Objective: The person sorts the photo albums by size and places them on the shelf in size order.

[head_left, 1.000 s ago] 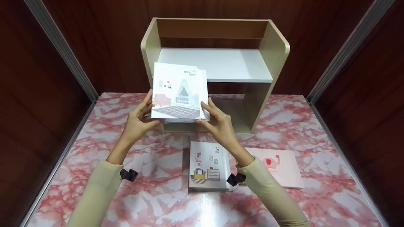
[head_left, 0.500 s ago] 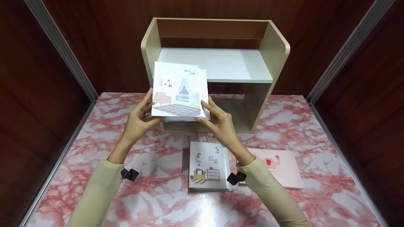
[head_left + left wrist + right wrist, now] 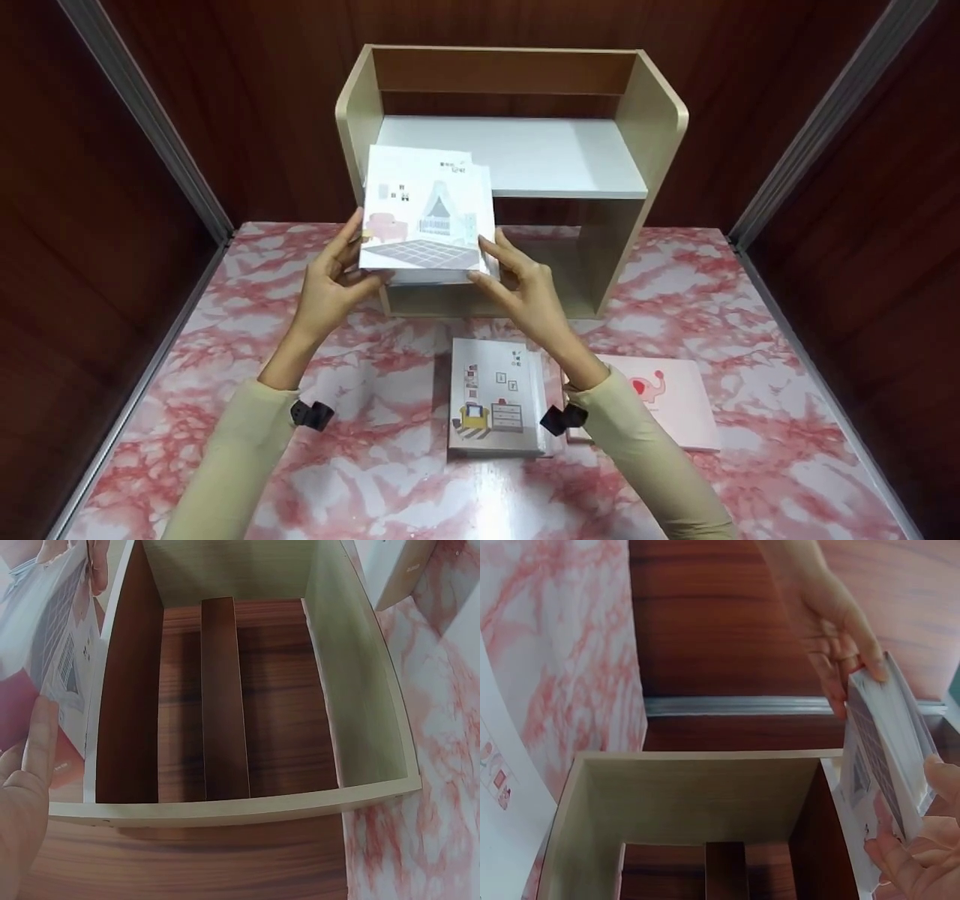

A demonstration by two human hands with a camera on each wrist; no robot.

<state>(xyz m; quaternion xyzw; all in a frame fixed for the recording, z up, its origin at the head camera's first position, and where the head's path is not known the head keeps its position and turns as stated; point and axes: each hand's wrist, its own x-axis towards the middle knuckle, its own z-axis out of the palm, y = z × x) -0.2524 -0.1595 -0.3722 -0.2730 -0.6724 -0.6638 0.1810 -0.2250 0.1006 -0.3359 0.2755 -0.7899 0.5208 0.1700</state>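
Now slightly higher: white book in left grip and right grip.

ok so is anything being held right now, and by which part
Yes, the crib-cover book. In the head view, the left hand grips it near its lower left corner, the right hand near its lower right.
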